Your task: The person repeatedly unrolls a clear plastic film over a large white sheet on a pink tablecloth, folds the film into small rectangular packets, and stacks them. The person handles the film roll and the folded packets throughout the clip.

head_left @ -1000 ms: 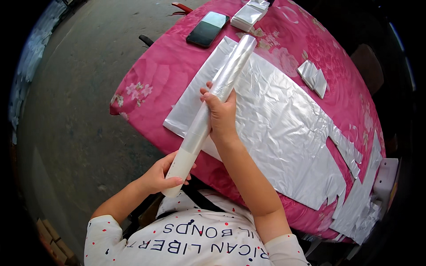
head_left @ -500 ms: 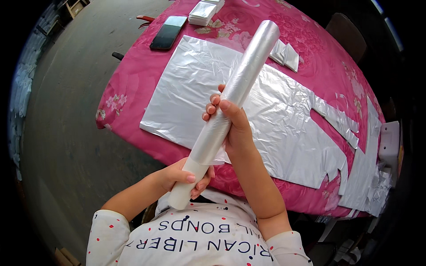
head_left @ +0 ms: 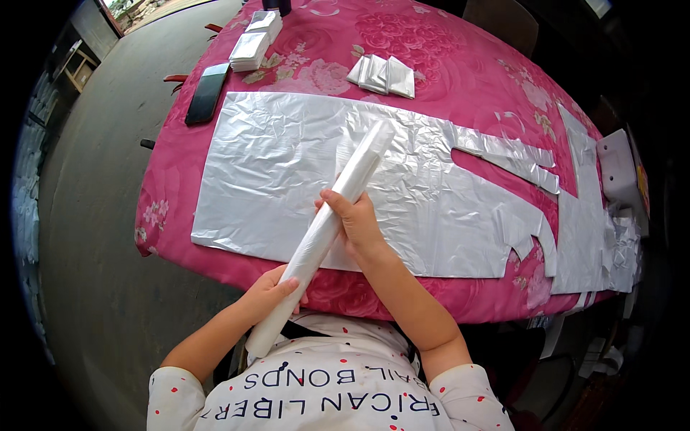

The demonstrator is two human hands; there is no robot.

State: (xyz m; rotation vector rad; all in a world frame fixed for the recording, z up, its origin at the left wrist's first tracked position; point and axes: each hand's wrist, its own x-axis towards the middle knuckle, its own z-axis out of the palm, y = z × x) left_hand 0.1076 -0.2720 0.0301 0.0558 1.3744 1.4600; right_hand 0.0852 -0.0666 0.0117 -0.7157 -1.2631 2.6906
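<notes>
A long translucent white roll of plastic film (head_left: 310,248) slants across in front of me, its lower end near my shirt and its upper end over the table. My left hand (head_left: 274,293) is wrapped round its lower part, thumb on top. Farther up, my right hand (head_left: 353,219) grips the middle of the roll, its thumb across the top and its other fingers mostly hidden. Beneath the roll's upper half, a thin silvery plastic sheet (head_left: 266,172) lies flat on the table, with curved cut-outs and strips at its right end.
A pink floral cloth covers the table (head_left: 172,208). Toward the back left lie a dark phone (head_left: 207,95) and stacked folded packets (head_left: 250,49). Several flat packets (head_left: 395,77) lie behind the sheet. Another silvery sheet (head_left: 581,244) and a white plastic container (head_left: 617,165) are at the right.
The roll's upper end has come down and nearer to me, and the roll looks slimmer. Both hands still grip it. The whole view has shifted, showing more of the table's far side.
</notes>
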